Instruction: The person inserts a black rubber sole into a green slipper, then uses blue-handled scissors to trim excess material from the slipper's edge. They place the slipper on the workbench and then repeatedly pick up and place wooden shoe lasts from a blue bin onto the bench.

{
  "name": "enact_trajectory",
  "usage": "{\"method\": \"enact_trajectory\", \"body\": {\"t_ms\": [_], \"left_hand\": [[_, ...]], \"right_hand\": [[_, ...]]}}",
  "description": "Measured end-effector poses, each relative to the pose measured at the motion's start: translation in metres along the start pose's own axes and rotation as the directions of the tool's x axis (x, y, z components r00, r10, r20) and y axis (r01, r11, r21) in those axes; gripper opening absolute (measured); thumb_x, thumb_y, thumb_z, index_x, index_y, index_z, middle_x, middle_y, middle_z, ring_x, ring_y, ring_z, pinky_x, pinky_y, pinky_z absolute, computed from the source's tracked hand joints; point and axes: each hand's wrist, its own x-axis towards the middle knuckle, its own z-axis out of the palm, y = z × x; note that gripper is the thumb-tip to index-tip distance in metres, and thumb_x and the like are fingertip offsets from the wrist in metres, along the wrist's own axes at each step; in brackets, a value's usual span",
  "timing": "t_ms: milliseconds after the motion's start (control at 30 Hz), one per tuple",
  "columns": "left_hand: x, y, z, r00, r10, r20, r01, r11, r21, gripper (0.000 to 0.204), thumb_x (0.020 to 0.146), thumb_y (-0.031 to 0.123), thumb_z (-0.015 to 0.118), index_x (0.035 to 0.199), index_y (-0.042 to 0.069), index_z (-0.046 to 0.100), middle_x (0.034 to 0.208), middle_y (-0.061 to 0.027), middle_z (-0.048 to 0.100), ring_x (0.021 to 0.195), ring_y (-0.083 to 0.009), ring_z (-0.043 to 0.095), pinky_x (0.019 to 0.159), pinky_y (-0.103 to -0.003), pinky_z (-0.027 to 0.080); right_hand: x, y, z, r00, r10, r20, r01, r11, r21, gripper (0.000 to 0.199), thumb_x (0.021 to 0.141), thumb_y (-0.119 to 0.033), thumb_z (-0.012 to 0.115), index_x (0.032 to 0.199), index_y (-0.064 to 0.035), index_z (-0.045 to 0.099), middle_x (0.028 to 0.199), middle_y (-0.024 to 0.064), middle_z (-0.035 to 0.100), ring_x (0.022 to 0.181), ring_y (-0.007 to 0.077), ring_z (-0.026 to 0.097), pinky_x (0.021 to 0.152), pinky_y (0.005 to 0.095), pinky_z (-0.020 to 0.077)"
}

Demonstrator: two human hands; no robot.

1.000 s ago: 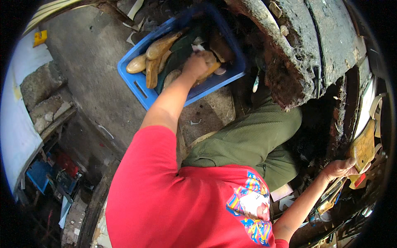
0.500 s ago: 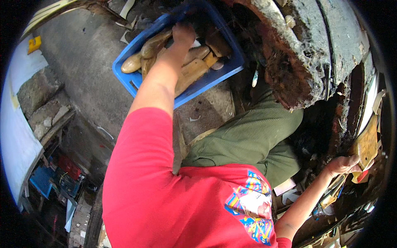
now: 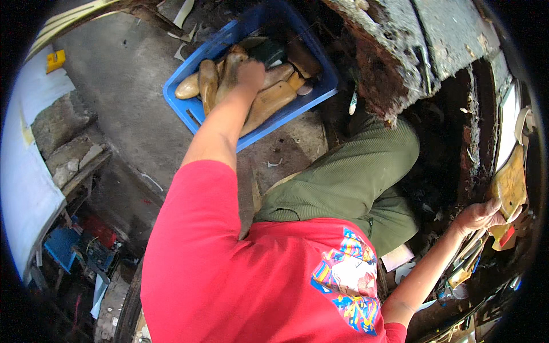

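A blue plastic crate [image 3: 197,123] holds several worn wooden shoe lasts, among them a pale one [image 3: 187,87] at the left wall and a wide one [image 3: 269,104] near the front. My left hand [image 3: 250,74] reaches down among them, against a brown last [image 3: 231,66]. Its fingers are hidden, so whether it grips that last does not show. Far to the right, my right hand [image 3: 480,216] is closed around the lower end of a yellowish wooden shoe last [image 3: 509,183] with a small dark hole.
A rough, crumbling grey slab [image 3: 400,46] overhangs right of the crate. My bent leg in green trousers [image 3: 349,171] lies below it. Paper scraps and bundled tools clutter the lower right. A white sheet [image 3: 28,166] and a blue panel [image 3: 60,248] are at the left.
My left hand has shifted slightly nearer to me inside the crate, and the lasts beside it have moved and tilted. My right hand still holds its last, slightly higher in view.
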Motion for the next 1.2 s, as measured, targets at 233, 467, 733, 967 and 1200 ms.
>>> {"method": "enact_trajectory", "body": {"t_ms": [233,467,733,967,1200], "left_hand": [[-0.084,0.021,0.039,0.922,0.077,-0.381,-0.05,0.996,0.079,0.029,0.096,0.018,0.056,0.105,0.005,0.08,0.108,-0.0161,0.078,0.104,-0.0347,0.073,0.091,-0.048,0.059],[-0.047,0.081,0.057,0.936,0.17,-0.308,-0.282,0.886,-0.369,0.025,0.093,0.019,0.058,0.097,0.0,0.073,0.104,-0.0278,0.073,0.096,-0.045,0.071,0.088,-0.053,0.057],[0.049,0.097,0.123,0.998,-0.003,-0.067,-0.023,0.929,-0.369,0.049,0.086,0.042,0.071,0.113,0.002,0.07,0.111,-0.0253,0.074,0.103,-0.042,0.072,0.093,-0.052,0.056],[0.05,0.108,0.132,0.986,-0.113,-0.119,0.079,0.962,-0.26,0.075,0.079,0.061,0.082,0.124,0.003,0.067,0.113,-0.0234,0.075,0.108,-0.0398,0.072,0.095,-0.051,0.056],[0.004,0.088,0.084,0.976,0.11,-0.188,-0.181,0.89,-0.419,0.066,0.083,0.06,0.079,0.117,0.004,0.077,0.12,-0.027,0.072,0.11,-0.0419,0.07,0.096,-0.049,0.055]], "right_hand": [[0.007,0.0,-0.001,0.996,-0.082,0.044,0.083,0.996,-0.032,0.082,0.101,-0.045,0.069,0.159,-0.0051,0.027,0.152,0.0245,0.044,0.133,0.0357,0.052,0.113,0.0507,0.0455],[0.001,-0.002,0.0,0.997,-0.07,0.011,0.071,0.994,-0.081,0.076,0.1,-0.05,0.066,0.151,-0.0033,0.035,0.145,0.0231,0.05,0.127,0.0328,0.056,0.111,0.0485,0.046],[-0.003,-0.011,-0.008,0.996,-0.081,-0.029,0.073,0.976,-0.204,0.072,0.099,-0.056,0.063,0.141,-0.0012,0.044,0.137,0.0215,0.057,0.121,0.0294,0.06,0.108,0.046,0.0466],[-0.006,-0.011,-0.01,0.997,0.003,-0.076,-0.015,0.986,-0.163,0.063,0.098,-0.051,0.058,0.135,-0.0008,0.049,0.134,0.0206,0.059,0.118,0.03,0.061,0.108,0.0459,0.0466],[-0.005,-0.016,-0.007,0.999,0.009,-0.044,-0.017,0.983,-0.185,0.072,0.097,-0.048,0.062,0.144,0.0026,0.044,0.134,0.0213,0.061,0.119,0.0306,0.061,0.107,0.0438,0.0473]]}}
